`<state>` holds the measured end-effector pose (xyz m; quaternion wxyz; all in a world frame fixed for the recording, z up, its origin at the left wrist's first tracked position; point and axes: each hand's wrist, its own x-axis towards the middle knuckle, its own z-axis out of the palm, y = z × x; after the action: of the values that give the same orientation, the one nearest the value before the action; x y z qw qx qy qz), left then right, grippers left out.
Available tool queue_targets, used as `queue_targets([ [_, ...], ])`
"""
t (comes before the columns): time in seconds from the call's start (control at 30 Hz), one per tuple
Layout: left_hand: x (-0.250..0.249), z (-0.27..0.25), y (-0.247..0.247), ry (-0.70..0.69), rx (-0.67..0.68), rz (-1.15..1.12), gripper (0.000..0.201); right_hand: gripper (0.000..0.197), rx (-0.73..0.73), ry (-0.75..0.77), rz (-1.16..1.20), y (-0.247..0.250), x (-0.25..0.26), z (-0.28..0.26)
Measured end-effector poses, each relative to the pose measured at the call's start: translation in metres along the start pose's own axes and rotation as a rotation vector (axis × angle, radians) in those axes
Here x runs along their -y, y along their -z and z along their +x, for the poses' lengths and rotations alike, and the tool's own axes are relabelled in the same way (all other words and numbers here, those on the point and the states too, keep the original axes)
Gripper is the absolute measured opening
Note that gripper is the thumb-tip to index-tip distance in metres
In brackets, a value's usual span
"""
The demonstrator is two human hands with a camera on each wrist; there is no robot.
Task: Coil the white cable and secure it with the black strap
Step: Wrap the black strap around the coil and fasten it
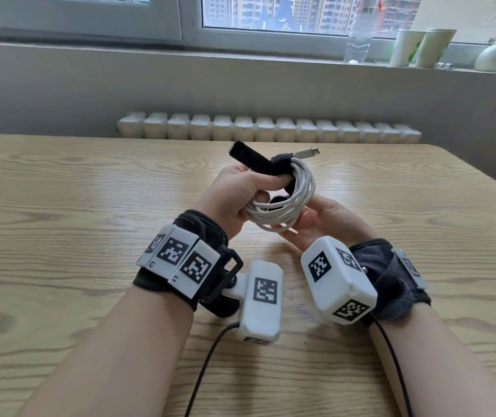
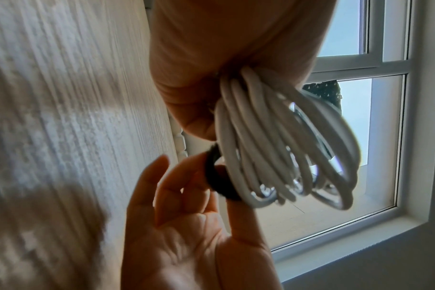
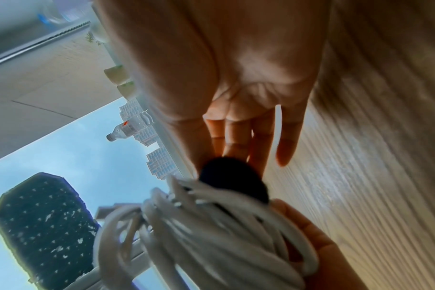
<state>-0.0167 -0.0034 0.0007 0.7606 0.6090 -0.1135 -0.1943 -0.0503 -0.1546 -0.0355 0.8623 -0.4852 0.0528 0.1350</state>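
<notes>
Above the wooden table [image 1: 90, 206], my left hand [image 1: 240, 191] grips the coiled white cable [image 1: 289, 200]; its USB plug [image 1: 307, 152] sticks out at the far side. The black strap [image 1: 249, 159] loops round the coil, one end standing up over my left thumb. My right hand [image 1: 316, 218] lies palm up under the coil. In the left wrist view the right hand [image 2: 186, 206] pinches the strap's lower end [image 2: 216, 172] between thumb and forefinger beside the cable loops [image 2: 273, 147]. The right wrist view shows the same strap end [image 3: 231, 180] at my fingertips, with the cable [image 3: 199, 235] below.
A white radiator [image 1: 271, 129] runs behind the table's far edge. On the windowsill stand a clear bottle [image 1: 358, 37], two paper cups [image 1: 421, 46] and a small white vase [image 1: 492, 55]. Black camera leads [image 1: 207, 365] trail from both wrists over the near table.
</notes>
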Motion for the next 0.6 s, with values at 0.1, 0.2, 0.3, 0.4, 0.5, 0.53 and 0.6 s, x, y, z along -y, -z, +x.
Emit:
queue_targets([
  [0.1, -0.001, 0.001, 0.003, -0.003, 0.011, -0.031, 0.022, 0.041, 0.053, -0.003, -0.002, 0.001, -0.001, -0.003],
  [0.2, -0.002, 0.001, 0.005, 0.001, 0.005, -0.028, 0.019, 0.039, 0.079, 0.001, -0.027, -0.003, 0.0, -0.006],
  [0.3, 0.0, 0.002, 0.004, 0.015, -0.021, 0.001, 0.015, 0.029, -0.014, 0.034, -0.007, -0.003, 0.003, -0.005],
  [0.4, 0.0, 0.002, 0.005, 0.023, -0.017, 0.014, 0.011, 0.025, -0.049, 0.046, 0.098, -0.001, 0.006, -0.005],
  [0.5, 0.001, 0.002, 0.006, 0.032, 0.007, 0.038, 0.011, 0.007, -0.05, 0.069, 0.072, -0.004, 0.009, -0.009],
  [0.53, 0.0, 0.002, 0.007, 0.039, 0.021, 0.04, 0.013, 0.01, -0.039, 0.087, 0.061, -0.004, 0.01, -0.01],
  [0.6, -0.002, 0.0, 0.007, 0.068, 0.065, 0.062, 0.019, 0.016, -0.02, 0.122, 0.039, -0.003, 0.011, -0.011],
])
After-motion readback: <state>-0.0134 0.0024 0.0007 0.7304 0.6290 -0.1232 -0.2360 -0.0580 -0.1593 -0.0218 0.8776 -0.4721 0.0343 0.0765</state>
